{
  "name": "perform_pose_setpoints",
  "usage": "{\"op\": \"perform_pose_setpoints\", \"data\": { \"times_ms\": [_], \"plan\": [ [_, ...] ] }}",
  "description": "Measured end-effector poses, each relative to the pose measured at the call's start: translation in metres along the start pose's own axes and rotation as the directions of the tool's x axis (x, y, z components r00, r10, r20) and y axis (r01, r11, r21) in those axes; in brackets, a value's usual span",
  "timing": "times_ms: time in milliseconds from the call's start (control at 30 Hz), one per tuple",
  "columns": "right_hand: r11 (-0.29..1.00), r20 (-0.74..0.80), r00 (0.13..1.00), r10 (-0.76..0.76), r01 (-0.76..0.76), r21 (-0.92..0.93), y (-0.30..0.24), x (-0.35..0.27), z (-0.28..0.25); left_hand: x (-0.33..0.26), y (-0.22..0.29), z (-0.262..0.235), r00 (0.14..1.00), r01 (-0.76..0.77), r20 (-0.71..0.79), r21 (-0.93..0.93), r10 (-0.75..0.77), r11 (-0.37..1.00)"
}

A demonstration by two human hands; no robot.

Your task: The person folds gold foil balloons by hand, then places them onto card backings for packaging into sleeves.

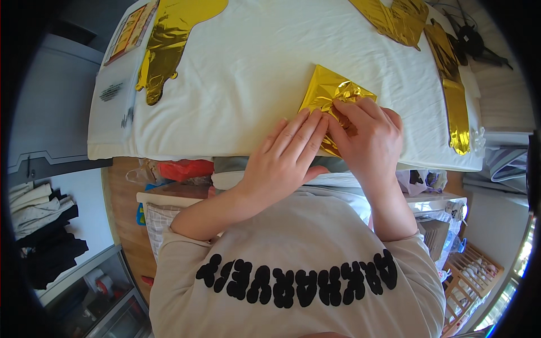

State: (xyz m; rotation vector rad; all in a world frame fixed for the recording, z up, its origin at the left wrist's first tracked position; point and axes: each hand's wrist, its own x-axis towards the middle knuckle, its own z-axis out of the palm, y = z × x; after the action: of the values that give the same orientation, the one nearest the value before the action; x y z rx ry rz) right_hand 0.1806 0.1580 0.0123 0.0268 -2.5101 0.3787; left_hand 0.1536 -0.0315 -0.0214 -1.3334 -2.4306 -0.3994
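On the white-covered table, a gold foil sheet point(322, 81), folded into a flat packet with a crumpled middle, lies under my hands. My right hand point(369, 132) pinches the foil between thumb and fingers, which partly hide it. Stretched out and pressed together, the fingers of my left hand point(290, 143) rest with their tips on the packet's near left edge; its thumb points away to the side. Creases run across the shiny surface. The packet's near corner shows between my two hands.
A flat gold foil shape point(169, 45) lies at the far left, beside a clear plastic packet point(115, 96). More gold foil pieces point(403, 22) and a long gold strip point(457, 115) lie to the right. A black corded device point(470, 38) sits at the far right.
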Motion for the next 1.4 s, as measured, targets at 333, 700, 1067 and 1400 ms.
{"op": "perform_pose_setpoints", "data": {
  "times_ms": [333, 700, 1067, 1400],
  "plan": [
    [0.923, 0.279, 0.955, -0.099, -0.017, 0.384, 0.051, -0.012, -0.03, -0.005, -0.006, 0.011, 0.994, -0.034, -0.101, 0.031, 0.037, 0.999],
    [0.903, 0.203, 0.884, -0.422, 0.39, 0.18, 0.041, -0.037, -0.034, -0.023, -0.012, 0.0, 0.957, -0.112, -0.268, 0.002, 0.109, 0.994],
    [0.802, -0.003, 0.804, -0.594, 0.593, 0.072, 0.031, -0.051, -0.013, -0.046, -0.024, -0.005, 0.941, -0.152, -0.295, 0.057, 0.162, 0.987],
    [0.78, -0.045, 0.787, -0.616, 0.617, 0.106, 0.034, -0.05, -0.006, -0.052, -0.033, -0.004, 0.936, -0.21, -0.286, 0.019, 0.206, 0.978]
  ]
}}
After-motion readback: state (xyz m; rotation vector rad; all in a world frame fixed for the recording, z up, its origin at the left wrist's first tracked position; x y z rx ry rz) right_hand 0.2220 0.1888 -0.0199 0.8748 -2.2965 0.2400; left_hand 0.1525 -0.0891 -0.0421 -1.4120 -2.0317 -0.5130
